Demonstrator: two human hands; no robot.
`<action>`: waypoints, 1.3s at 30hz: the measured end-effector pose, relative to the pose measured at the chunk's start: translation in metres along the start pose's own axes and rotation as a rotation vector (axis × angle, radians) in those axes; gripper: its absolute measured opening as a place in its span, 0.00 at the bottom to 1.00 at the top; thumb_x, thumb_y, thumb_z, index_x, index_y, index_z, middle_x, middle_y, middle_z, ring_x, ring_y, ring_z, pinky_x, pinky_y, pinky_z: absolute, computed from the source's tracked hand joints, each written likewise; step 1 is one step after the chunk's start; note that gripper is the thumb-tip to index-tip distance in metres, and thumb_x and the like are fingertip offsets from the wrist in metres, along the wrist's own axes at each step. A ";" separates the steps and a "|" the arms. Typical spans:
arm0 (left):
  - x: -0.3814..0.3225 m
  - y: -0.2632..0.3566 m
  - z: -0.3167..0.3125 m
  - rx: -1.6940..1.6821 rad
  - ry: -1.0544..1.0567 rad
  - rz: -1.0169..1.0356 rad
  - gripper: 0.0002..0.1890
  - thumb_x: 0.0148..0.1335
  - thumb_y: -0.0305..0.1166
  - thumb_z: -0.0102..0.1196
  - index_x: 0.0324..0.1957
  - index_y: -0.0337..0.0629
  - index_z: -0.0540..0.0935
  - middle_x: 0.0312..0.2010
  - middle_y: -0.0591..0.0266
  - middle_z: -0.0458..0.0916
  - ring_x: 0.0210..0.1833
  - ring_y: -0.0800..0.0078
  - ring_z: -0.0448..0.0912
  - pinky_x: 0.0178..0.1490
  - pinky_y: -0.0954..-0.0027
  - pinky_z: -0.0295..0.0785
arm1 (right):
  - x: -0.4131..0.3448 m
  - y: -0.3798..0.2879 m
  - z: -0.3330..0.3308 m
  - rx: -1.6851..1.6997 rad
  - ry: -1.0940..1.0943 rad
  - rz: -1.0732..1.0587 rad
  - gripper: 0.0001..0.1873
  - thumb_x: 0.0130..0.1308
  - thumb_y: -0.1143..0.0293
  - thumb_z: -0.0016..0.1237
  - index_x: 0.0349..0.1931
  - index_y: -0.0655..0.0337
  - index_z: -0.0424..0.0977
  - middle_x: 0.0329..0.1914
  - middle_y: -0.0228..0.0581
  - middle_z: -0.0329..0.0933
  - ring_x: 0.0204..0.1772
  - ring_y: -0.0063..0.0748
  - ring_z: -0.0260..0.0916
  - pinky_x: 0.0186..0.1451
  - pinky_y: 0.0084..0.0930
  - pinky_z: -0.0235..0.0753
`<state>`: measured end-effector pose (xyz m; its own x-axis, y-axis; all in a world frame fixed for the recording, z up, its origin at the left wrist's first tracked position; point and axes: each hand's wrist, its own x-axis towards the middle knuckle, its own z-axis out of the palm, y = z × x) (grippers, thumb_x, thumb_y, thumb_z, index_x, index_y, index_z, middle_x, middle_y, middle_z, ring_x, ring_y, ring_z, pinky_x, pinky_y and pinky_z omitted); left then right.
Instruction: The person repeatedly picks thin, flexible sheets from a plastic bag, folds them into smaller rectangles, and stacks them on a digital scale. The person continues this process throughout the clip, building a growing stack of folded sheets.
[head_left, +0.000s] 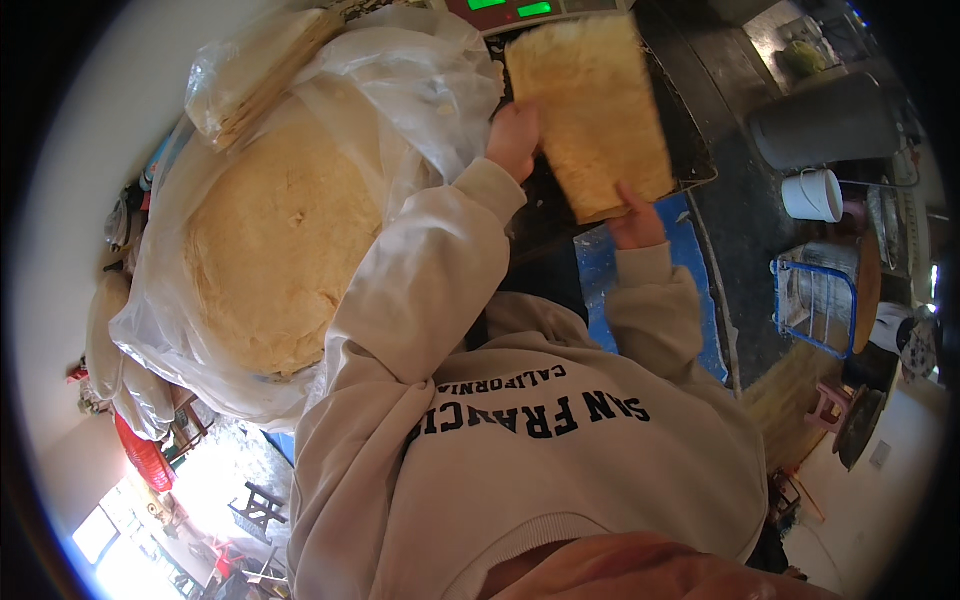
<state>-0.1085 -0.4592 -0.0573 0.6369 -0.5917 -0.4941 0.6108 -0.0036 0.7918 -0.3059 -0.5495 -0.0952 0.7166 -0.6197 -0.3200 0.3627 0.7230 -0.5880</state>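
My left hand (515, 140) grips the left edge of a rectangular stack of thin, tan sheets (596, 112), which look like flatbread or bean curd skin. At the stack's lower end my right hand (637, 217) holds the near edge. The stack is slightly blurred and lies over a dark tray (686, 142), in front of a digital scale (499, 13) with lit green displays. To the left of my left hand, a large round pile of similar thin sheets (277, 240) sits in an open clear plastic bag (442, 67). A bagged folded stack (259, 75) rests at its upper left.
A blue surface (600, 281) lies beneath my right forearm. Farther right are a white bucket (812, 195), a large grey container (825, 124), a blue-framed rack (814, 307) and a pink stool (829, 405). Filled plastic bags (109, 330) lie at the far left.
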 end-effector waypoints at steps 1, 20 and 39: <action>0.007 -0.014 -0.003 0.206 0.121 0.192 0.21 0.73 0.40 0.49 0.56 0.30 0.73 0.48 0.49 0.78 0.50 0.55 0.77 0.56 0.62 0.73 | 0.003 0.012 -0.011 0.005 0.008 0.010 0.29 0.71 0.80 0.46 0.71 0.58 0.59 0.72 0.40 0.64 0.73 0.44 0.62 0.72 0.43 0.67; -0.094 -0.045 -0.006 1.611 -0.539 0.737 0.34 0.62 0.51 0.56 0.61 0.33 0.73 0.47 0.42 0.79 0.57 0.46 0.75 0.63 0.47 0.66 | 0.005 -0.043 -0.040 -2.261 -0.021 -0.743 0.16 0.71 0.65 0.50 0.57 0.54 0.77 0.65 0.39 0.74 0.73 0.52 0.61 0.73 0.49 0.58; -0.292 -0.027 -0.339 1.554 0.904 0.331 0.37 0.52 0.39 0.68 0.64 0.46 0.71 0.68 0.51 0.66 0.70 0.50 0.64 0.70 0.47 0.61 | -0.050 0.155 0.230 -1.791 -1.510 -0.578 0.14 0.66 0.65 0.55 0.50 0.59 0.77 0.46 0.42 0.82 0.47 0.47 0.78 0.49 0.39 0.77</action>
<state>-0.1517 -0.0135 -0.0566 0.9785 -0.1584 0.1318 -0.1831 -0.9619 0.2031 -0.1484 -0.3367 0.0004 0.8241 0.5596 0.0879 0.5348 -0.7175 -0.4464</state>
